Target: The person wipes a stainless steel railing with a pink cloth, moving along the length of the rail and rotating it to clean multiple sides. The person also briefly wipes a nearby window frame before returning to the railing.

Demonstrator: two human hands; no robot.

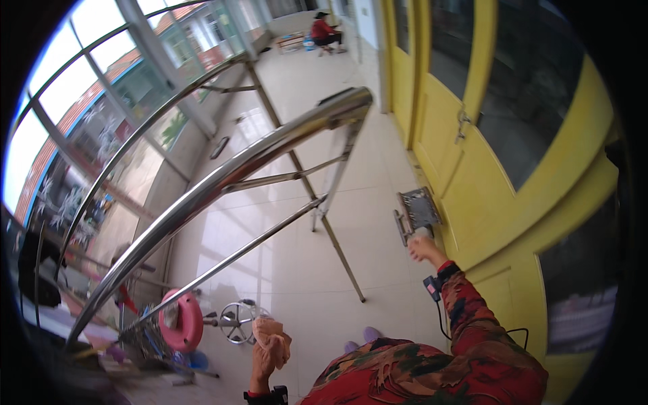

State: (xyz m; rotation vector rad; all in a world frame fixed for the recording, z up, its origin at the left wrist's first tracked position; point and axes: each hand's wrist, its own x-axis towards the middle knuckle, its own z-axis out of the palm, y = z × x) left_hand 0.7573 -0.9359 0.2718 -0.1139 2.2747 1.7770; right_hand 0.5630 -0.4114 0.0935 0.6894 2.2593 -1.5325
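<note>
My left hand (269,349) is closed on a pinkish cloth (272,336) at the lower middle, above the tiled floor. Farther right, my right hand (425,249) reaches down beside a dark, flat metal-framed object (420,207) at the foot of the yellow door; its fingers look curled, and blur hides whether they hold anything. A large folding rack of shiny metal tubes (223,185) stands in front of me, touched by neither hand. A small device with a cable (432,288) hangs near my right wrist.
Yellow wooden doors (486,202) line the right side, windows the left. A pink round seat (182,320) and a wheeled metal base (238,322) lie at lower left, near assorted clutter. A brush head (219,148) is on the floor. A person (326,34) sits far ahead.
</note>
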